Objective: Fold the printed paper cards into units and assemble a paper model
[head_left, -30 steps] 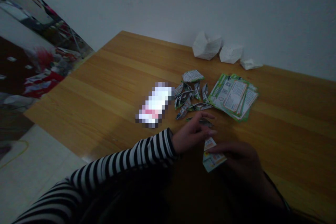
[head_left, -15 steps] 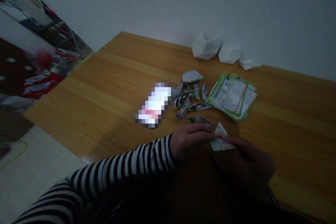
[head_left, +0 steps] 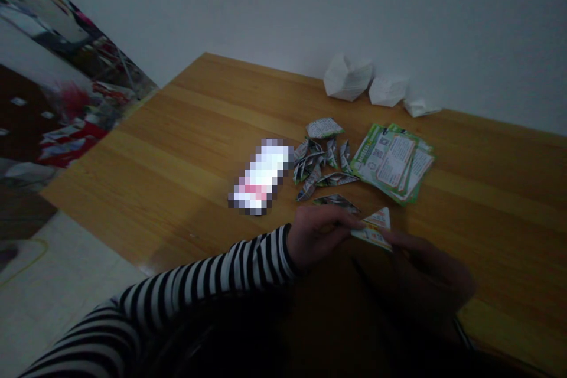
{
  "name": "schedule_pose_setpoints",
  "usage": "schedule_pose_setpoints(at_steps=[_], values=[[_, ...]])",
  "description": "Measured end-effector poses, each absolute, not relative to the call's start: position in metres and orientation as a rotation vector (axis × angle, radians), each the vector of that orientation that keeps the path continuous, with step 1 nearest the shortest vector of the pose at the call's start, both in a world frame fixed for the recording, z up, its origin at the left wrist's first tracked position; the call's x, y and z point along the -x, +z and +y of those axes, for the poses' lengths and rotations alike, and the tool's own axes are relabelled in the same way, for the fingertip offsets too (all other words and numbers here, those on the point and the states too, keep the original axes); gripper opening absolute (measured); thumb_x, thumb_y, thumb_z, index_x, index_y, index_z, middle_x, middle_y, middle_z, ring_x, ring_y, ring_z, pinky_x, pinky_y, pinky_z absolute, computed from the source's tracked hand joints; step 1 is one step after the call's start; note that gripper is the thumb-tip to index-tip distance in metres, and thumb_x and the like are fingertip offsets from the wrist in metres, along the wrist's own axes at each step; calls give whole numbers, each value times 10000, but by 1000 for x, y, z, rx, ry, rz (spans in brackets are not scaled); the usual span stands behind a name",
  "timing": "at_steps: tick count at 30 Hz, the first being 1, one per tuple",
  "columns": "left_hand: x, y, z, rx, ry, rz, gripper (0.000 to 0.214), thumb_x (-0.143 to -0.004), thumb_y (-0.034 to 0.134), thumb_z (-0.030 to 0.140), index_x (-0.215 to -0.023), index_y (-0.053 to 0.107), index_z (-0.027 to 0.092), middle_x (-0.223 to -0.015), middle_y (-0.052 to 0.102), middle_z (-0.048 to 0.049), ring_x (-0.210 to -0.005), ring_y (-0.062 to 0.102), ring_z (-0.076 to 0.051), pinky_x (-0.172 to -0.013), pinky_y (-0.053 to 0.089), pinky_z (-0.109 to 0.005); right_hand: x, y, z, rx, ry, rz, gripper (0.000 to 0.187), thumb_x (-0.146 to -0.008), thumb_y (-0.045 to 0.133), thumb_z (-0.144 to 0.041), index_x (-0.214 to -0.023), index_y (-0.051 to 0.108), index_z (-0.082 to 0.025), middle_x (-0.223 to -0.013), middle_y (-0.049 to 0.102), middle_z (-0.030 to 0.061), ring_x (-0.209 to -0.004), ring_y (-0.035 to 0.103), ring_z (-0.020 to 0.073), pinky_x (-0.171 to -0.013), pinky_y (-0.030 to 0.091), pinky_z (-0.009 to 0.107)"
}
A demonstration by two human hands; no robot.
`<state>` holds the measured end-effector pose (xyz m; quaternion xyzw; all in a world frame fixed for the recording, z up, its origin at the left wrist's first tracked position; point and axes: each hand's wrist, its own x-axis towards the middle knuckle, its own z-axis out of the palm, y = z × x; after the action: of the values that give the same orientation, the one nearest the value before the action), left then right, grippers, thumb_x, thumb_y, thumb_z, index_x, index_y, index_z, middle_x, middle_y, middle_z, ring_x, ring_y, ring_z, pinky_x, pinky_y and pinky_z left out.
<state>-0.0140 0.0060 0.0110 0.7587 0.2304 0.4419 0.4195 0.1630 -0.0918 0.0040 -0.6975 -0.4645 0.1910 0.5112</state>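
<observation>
Between my two hands is a small folded paper (head_left: 375, 228), printed and roughly triangular, held above the table's near edge. My left hand (head_left: 321, 233), in a black-and-white striped sleeve, pinches its left corner. On the right side, my right hand (head_left: 432, 269) grips the paper with thumb and fingers; much of this hand lies in dark shadow. Just beyond my left fingers rests a folded paper strip (head_left: 335, 202). Behind it several folded paper pieces (head_left: 310, 166) lie in a loose heap. A stack of green-edged printed sheets (head_left: 392, 159) is to the right of the heap.
A phone (head_left: 261, 177) with a bright, blurred-out screen lies left of the folded pieces. Along the wall stand white folded-paper shapes (head_left: 348, 80). The wooden table (head_left: 177, 130) ends at the left, with floor and clutter beyond it.
The paper has been turned in my fingers, so its upper point now leans right instead of left. My right hand has shifted slightly right. Things on the table stay put.
</observation>
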Motion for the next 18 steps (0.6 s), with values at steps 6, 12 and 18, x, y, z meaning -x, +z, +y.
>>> schedule_pose_setpoints(at_steps=[6, 12, 18], values=[[11, 14, 4, -1691, 1085, 613, 124, -868, 698, 176, -767, 722, 108, -879, 785, -128, -794, 748, -152, -750, 595, -238, -164, 5, -84, 1633, 539, -990, 42, -708, 764, -241, -689, 801, -247, -748, 809, 25, -644, 771, 199, -607, 613, 254], [3, 13, -2, -1279, 985, 706, 272, -752, 835, 316, -684, 666, 113, -817, 757, -89, -763, 714, -147, -741, 593, -263, -159, 9, -82, 1638, 597, -919, 48, -678, 822, -262, -673, 783, -233, -675, 789, 9, -571, 741, 177, -547, 597, 236], [-6, 12, -8, -946, 939, 820, 375, -719, 864, 295, -749, 522, 144, -696, 654, 16, -620, 634, -77, -608, 525, -187, -140, 12, -75, 1658, 573, -749, 185, -706, 833, -317, -733, 702, -189, -682, 779, 24, -581, 737, 176, -568, 598, 253]])
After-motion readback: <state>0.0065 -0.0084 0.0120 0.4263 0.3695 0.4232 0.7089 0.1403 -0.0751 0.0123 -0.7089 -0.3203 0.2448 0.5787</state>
